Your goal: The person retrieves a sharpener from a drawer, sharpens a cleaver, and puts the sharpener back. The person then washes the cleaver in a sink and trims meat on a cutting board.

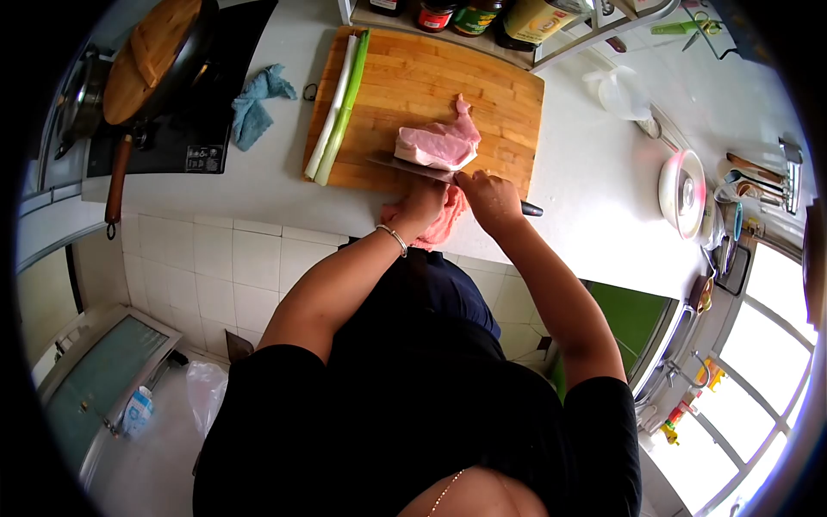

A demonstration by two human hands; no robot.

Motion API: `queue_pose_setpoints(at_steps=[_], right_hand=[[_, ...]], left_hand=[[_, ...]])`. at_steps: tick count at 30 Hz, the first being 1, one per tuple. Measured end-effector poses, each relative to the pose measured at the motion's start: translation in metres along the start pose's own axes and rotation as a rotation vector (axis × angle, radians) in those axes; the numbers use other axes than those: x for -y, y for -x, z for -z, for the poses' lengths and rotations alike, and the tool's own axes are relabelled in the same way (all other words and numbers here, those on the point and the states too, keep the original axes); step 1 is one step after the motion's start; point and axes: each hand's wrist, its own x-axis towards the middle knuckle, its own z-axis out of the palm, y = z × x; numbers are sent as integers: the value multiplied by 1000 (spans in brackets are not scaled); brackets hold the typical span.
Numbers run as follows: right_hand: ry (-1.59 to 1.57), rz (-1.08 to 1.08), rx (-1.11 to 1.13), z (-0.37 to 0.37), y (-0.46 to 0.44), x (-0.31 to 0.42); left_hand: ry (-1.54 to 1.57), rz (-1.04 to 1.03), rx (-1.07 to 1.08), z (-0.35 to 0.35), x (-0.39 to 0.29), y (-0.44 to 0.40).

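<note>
A piece of raw pink meat (438, 145) lies on the wooden cutting board (504, 95). The blade of a knife (422, 169) is along the meat's near edge. My right hand (489, 196) is closed on the knife, whose black handle end sticks out to the right. My left hand (424, 203) is at the board's front edge, closed around a pink cloth (450, 217) and close to the blade. How its fingertips meet the cloth or knife is partly hidden. Long leeks (343, 112) lie along the board's left side.
A blue cloth (251, 108) lies left of the board, beside the black stove (202, 129) with a wooden-lidded pan (148, 60). Jars and bottles (472, 17) stand on a rack behind the board. A pink-rimmed bowl (680, 194) sits at the right.
</note>
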Motion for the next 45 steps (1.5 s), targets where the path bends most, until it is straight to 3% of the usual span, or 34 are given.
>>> queue_pose_setpoints(at_steps=[3, 5, 6, 10, 12, 15, 16, 17, 19, 20, 21, 24, 27, 31, 33, 34, 37, 41, 44, 45], right_hand=[[-33, 4, -58, 0, 10, -10], [-52, -3, -74, 2, 20, -19], [-63, -37, -57, 3, 24, -22], [-68, -19, -80, 5, 15, -20], [-33, -16, -34, 6, 2, -12], [6, -43, 32, 8, -4, -6], [-2, -45, 15, 4, -1, -9], [-1, -50, 17, 3, 6, -13], [-103, -85, -45, 4, 22, -24], [-117, -114, -21, 6, 27, -30], [-110, -110, -26, 6, 24, -31], [-52, -43, -31, 8, 16, -23], [-3, -22, -20, 1, -3, -14], [-26, -6, -85, 0, 7, -27], [-101, -130, 11, 7, 20, -36], [-105, -139, -3, 8, 21, -36], [-41, -77, 7, -1, -1, -24], [-60, -69, -26, 0, -15, -22], [-92, -77, -54, 2, -5, -30], [-100, -84, -46, 1, -4, -32]], left_hand=[[181, 157, -79, 8, -25, 1], [693, 709, -74, 24, -56, -3], [672, 487, -91, 15, -36, -1], [317, 458, 38, 21, -48, -1], [290, 320, -6, 15, -44, 3], [212, 274, -43, 4, -31, 6], [173, 155, -169, 0, -34, 8], [176, 154, -164, 10, -42, 6], [326, 442, 144, 39, -52, -1], [410, 504, 125, 41, -53, 2], [412, 498, 119, 36, -50, 3], [20, 260, 84, 22, -52, 13], [-20, 226, 150, 23, -48, 10], [-30, 222, 121, 21, -33, 11], [193, 247, 80, 35, -19, 15], [57, 463, 198, 54, -63, 16], [-12, 140, 96, 27, -61, 25], [-55, 144, 99, 29, -56, 25], [-22, 222, 51, 51, -45, 29], [102, 335, 129, 54, -42, 29]])
